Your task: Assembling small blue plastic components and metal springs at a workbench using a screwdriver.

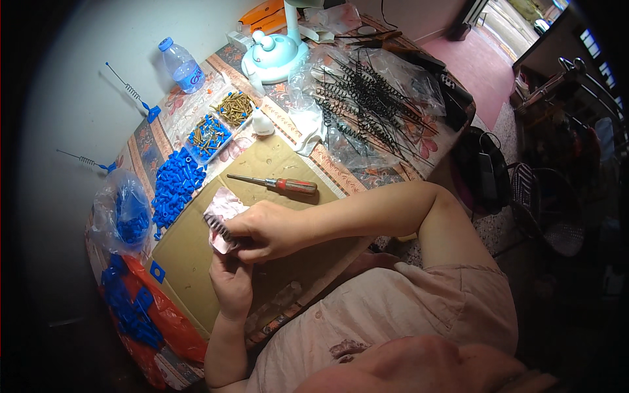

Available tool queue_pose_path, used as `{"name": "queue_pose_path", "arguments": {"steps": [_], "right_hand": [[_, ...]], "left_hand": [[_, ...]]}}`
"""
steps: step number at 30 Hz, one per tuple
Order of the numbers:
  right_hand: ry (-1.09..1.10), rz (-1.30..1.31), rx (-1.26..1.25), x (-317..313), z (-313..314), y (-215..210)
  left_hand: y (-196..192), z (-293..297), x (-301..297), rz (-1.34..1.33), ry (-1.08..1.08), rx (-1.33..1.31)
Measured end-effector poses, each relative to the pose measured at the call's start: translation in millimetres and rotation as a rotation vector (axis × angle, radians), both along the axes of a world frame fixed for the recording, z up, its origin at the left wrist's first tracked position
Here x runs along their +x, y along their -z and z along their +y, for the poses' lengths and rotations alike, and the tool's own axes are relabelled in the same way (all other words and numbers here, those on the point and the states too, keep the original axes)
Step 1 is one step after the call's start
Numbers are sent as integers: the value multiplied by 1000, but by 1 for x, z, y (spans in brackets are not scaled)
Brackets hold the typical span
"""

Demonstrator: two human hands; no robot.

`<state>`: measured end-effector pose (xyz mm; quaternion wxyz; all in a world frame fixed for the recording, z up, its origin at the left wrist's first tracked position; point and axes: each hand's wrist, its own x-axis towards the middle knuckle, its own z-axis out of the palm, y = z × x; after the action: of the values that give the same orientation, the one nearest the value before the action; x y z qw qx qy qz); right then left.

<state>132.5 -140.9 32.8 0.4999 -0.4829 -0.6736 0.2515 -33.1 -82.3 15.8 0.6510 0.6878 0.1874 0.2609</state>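
Cluttered with blue plastic caps [173,187], the cardboard mat [262,164] carries a screwdriver [283,185] just beyond both hands, where the left hand [230,278] braces a pink cloth [223,208] while the right hand [272,229] pinches a small dark spring [216,226] against it for steadiness.

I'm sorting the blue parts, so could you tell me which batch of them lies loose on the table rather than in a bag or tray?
The loose pile of blue caps, left of the cardboard sheet, lies bare on the table. The others sit in the clear bag, the orange bag or, among screws, the tray.
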Motion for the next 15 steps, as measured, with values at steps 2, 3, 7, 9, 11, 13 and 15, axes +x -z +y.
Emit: {"name": "queue_pose_path", "arguments": {"steps": [2,3,7,9,11,13,15], "right_hand": [[-21,-91,-51,0,0,-1],[-19,-53,-46,-1,0,-3],[-82,131,27,-1,5,9],[-249,399,-416,2,0,-15],[-275,523,-474,5,1,-17],[-302,518,-567,8,4,-19],[-289,494,-558,13,8,-12]], "left_hand": [[-4,-2,0,-12,27,-89],[-5,-2,0,-11,21,-119],[-15,-4,0,9,3,-286],[-15,1,-2,-11,36,-364],[-9,11,-2,21,117,-341],[-11,11,-7,12,105,-412],[-14,11,-6,2,100,-505]]}}
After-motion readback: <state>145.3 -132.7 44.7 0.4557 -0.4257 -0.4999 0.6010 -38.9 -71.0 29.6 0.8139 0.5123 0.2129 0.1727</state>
